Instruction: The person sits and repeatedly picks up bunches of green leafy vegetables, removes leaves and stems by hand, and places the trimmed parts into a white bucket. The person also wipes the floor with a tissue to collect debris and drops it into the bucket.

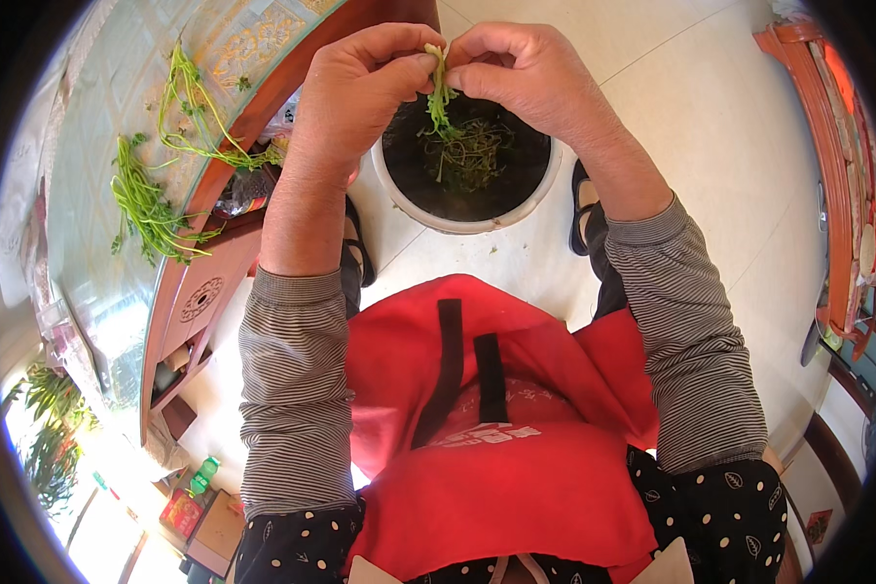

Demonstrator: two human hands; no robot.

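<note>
Between my two raised hands hangs a small bunch of leafy green stems [438, 106], its pale end uppermost. My left hand [379, 84] pinches it between thumb and fingers. The thumb and fingertips of my right hand [515, 73] meet at its other side, touching or nearly touching it; whether they grip it is unclear. Below the hands, a round bin with a pale rim [474, 228] and a dark inside holds a tangle of stems and leaf scraps [474, 157]. Two bunches of green leafy stems, one upper [197, 109] and one lower [142, 201], lie on the glass-topped table.
The curved table with a glass top [87, 241] and wooden edge stands at the left, with shelves beneath. My feet in dark shoes flank the bin on the tiled floor [671, 139]. Wooden furniture [825, 182] is at the right. A green bottle [204, 474] stands at the lower left.
</note>
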